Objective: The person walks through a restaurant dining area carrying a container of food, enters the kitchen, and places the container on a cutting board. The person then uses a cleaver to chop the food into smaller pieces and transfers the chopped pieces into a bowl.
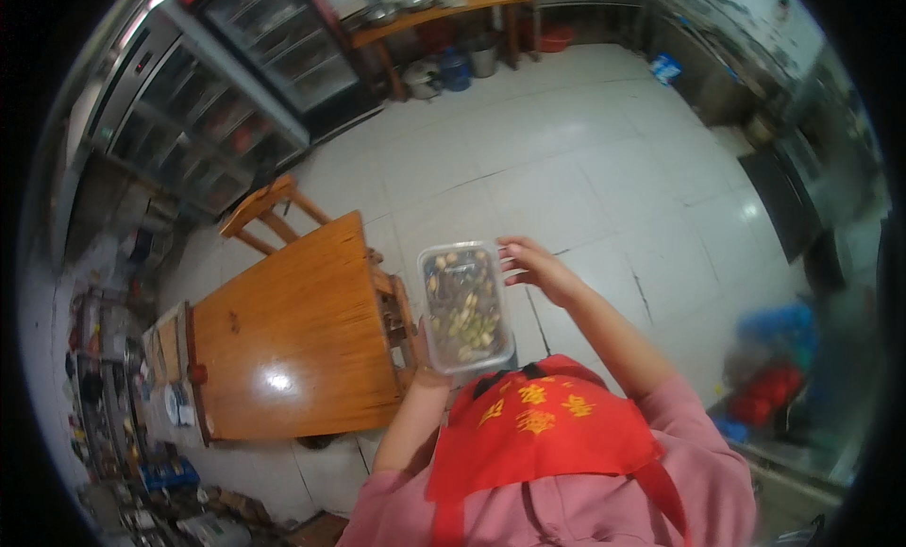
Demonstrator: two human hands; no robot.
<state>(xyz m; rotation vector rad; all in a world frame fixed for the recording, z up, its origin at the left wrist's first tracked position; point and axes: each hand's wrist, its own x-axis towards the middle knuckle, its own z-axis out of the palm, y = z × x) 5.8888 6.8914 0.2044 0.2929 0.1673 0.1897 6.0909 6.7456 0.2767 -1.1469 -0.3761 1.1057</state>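
A clear rectangular plastic food container (pixel 453 303) is held up in front of my red apron (pixel 545 441). Pale green and yellowish chopped pieces show inside it, most of them towards the near end. My left hand (pixel 425 349) supports the container from its lower left side, and its fingers are mostly hidden beneath and behind it. Beside the upper right edge of the container is my right hand (pixel 531 264), fingers spread and pointing at the rim. Whether those fingertips touch the plastic cannot be made out.
A wooden table (pixel 297 342) stands to the left with a wooden chair (pixel 272 214) at its far side. Glass-door refrigerators (pixel 276 44) line the far left. Blue and red bags (pixel 768 363) lie to the right. Buckets (pixel 483 57) sit beneath a wooden bench (pixel 446 12).
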